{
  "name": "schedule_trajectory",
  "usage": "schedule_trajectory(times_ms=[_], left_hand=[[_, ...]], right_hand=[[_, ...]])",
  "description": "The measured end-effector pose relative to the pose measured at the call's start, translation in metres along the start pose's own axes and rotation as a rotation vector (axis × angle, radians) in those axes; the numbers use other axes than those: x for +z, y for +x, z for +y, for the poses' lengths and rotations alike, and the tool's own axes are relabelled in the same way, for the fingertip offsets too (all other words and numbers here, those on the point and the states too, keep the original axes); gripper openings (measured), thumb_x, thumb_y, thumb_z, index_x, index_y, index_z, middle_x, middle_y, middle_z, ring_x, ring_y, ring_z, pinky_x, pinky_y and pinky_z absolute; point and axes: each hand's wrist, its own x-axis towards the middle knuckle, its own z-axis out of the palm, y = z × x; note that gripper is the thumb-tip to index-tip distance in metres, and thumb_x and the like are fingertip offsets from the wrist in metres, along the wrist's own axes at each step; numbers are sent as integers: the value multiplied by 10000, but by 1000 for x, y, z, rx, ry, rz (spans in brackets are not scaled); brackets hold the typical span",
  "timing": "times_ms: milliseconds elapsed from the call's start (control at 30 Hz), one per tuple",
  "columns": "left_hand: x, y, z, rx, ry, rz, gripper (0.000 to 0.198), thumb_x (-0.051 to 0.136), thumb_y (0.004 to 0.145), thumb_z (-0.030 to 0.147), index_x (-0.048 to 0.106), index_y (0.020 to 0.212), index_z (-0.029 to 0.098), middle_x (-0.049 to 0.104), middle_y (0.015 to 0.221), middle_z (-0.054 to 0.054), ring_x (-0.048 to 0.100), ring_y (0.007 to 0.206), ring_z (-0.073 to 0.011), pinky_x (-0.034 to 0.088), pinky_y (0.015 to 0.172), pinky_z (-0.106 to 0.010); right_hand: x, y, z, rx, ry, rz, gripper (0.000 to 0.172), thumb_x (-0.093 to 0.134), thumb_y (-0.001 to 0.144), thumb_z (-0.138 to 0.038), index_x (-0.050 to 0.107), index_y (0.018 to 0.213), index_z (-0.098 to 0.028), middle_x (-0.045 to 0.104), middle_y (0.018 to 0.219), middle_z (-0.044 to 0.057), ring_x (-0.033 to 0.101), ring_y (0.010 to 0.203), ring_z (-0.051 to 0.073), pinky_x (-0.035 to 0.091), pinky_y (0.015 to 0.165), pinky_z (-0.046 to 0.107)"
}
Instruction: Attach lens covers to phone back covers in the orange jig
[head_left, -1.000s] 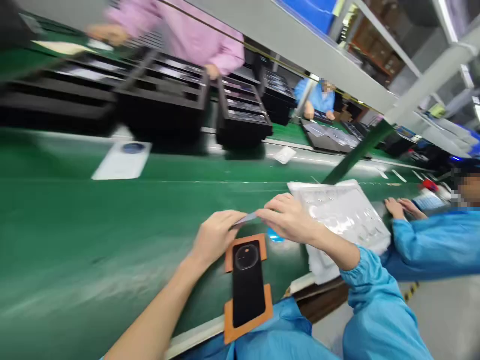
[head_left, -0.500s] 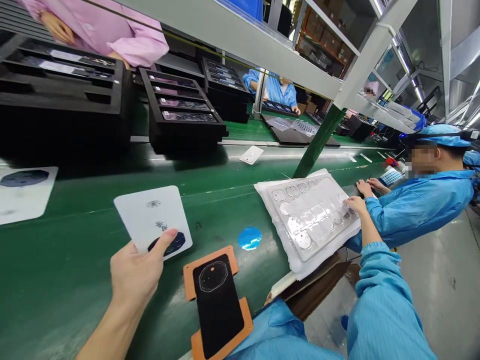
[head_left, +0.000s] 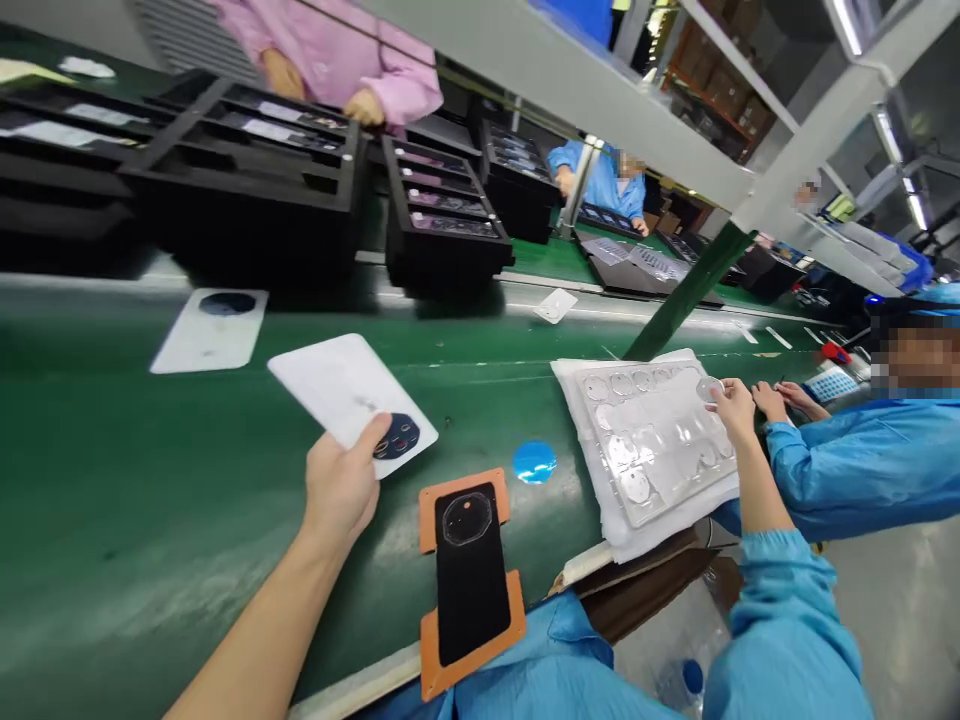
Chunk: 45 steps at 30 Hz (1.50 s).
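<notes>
My left hand (head_left: 341, 490) grips a white phone back panel (head_left: 337, 385) by its lower edge, thumb over the dark round camera area. The panel is tilted above the green bench. At the clear plastic tray (head_left: 660, 440), my right hand (head_left: 735, 408) pinches a clear round piece (head_left: 709, 390) just above the far right pockets. Other round pieces sit in several pockets of that tray. Between my hands lies an orange and black fixture (head_left: 472, 580) with an octagonal outline near its top. A blue round film (head_left: 535, 462) is on the bench beside it.
Another white back panel (head_left: 214, 330) lies to the left, and a small white card (head_left: 555, 306) farther back. Stacked black trays (head_left: 446, 210) line the far side. A green post (head_left: 690, 290) rises behind the clear tray. A co-worker's sleeve (head_left: 847, 430) is close on the right.
My right hand has lifted the clear round piece up from the tray. The panel in my left hand has turned clockwise, and the camera view has swung left.
</notes>
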Motion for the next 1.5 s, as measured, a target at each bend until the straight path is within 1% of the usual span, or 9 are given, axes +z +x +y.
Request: schedule_trajectory(times_ms=[133, 267, 400, 533, 700, 867, 967, 1233, 1500], left_hand=[[0, -3, -7, -33, -32, -73, 496, 908, 574, 343, 755, 989, 118, 776, 1094, -92, 697, 1081, -271, 549, 976, -392], [-3, 1, -17, -30, 0, -136, 508, 921, 560, 384, 782, 960, 104, 775, 1058, -128, 722, 955, -258, 572, 851, -343], [-7, 1, -13, -3, 34, -185, 409, 905, 612, 379, 787, 886, 100, 776, 923, -109, 696, 777, -192, 535, 666, -264], [-8, -3, -2, 17, 57, -208, 324, 903, 612, 333, 755, 782, 100, 712, 714, -60, 571, 567, -106, 330, 428, -184], [-7, -8, 5, 7, 11, -270, 347, 904, 624, 327, 740, 812, 85, 718, 760, -88, 636, 635, -141, 408, 423, -179], [-4, -13, 12, -57, -85, -302, 495, 839, 727, 510, 742, 961, 85, 740, 973, -127, 697, 708, -168, 550, 472, -210], [-1, -18, 13, -82, -121, -318, 563, 792, 756, 606, 735, 948, 79, 737, 917, -121, 716, 719, -189, 599, 504, -247], [12, -36, -7, -47, -168, -459, 662, 690, 783, 723, 748, 881, 71, 759, 924, -146, 746, 878, -270, 654, 763, -397], [10, -43, -14, 215, 57, -448, 588, 617, 886, 662, 785, 1063, 127, 760, 1125, -138, 715, 1061, -294, 603, 869, -359]], right_hand=[[39, -75, -39, -260, 218, -391, 338, 757, 807, -418, 645, 1048, -209, 697, 891, 19, 706, 746, 202, 649, 638, 376], [88, -188, -77, -826, 203, -636, 168, 611, 947, -244, 726, 1063, -280, 764, 992, 46, 732, 874, 206, 633, 780, 372], [137, -260, -86, -1172, 147, -562, 347, 497, 988, -89, 692, 1218, -259, 766, 1094, 76, 733, 984, 220, 603, 823, 370], [157, -277, -76, -1273, 34, -519, 340, 540, 978, -92, 656, 1262, -238, 756, 1126, 107, 714, 1037, 268, 573, 811, 417], [149, -274, -73, -1281, -21, -623, 376, 560, 963, -87, 615, 1303, -237, 719, 1216, 118, 677, 1105, 286, 544, 860, 441], [148, -270, -79, -1255, -8, -702, 337, 561, 966, -128, 630, 1274, -247, 705, 1222, 125, 668, 1079, 285, 541, 885, 466], [146, -267, -89, -1205, 47, -735, 248, 571, 972, -163, 669, 1184, -246, 724, 1159, 108, 681, 1015, 270, 551, 856, 456], [169, -240, -151, -585, 419, -489, 134, 598, 963, -316, 676, 932, -211, 697, 923, 60, 675, 863, 197, 594, 754, 346], [191, -237, -164, -427, 506, -467, 197, 617, 916, -382, 660, 838, -206, 672, 874, 45, 660, 809, 174, 592, 742, 319]])
